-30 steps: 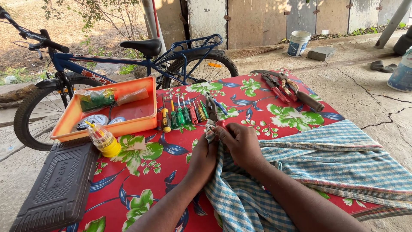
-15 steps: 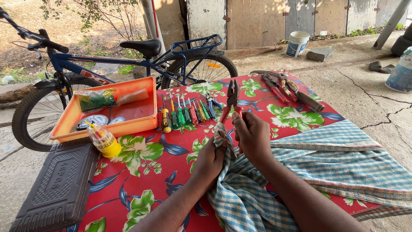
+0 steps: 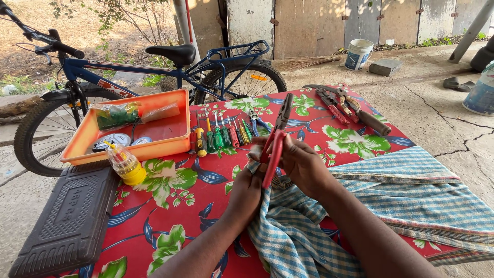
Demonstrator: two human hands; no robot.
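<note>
A pair of pliers [image 3: 275, 139] with red handles and dark jaws stands nearly upright above the table, jaws pointing away. My right hand [image 3: 303, 166] grips its red handles from the right. My left hand [image 3: 247, 188] presses a blue-and-white checked cloth [image 3: 309, 226] against the lower part of the handles. The cloth spreads over the right side of the red floral tablecloth [image 3: 170, 206] and hangs off the near edge.
A row of screwdrivers [image 3: 221, 135] lies beside an orange tray [image 3: 136, 128] holding small items. A small yellow-based bottle [image 3: 123, 163], a black case [image 3: 69, 219], more red-handled tools [image 3: 345, 105], a blue bicycle [image 3: 154, 67] and a white bucket [image 3: 358, 54] are around.
The pliers have come up out of the cloth and now stand upright in my hands. Both hands have risen slightly off the table.
</note>
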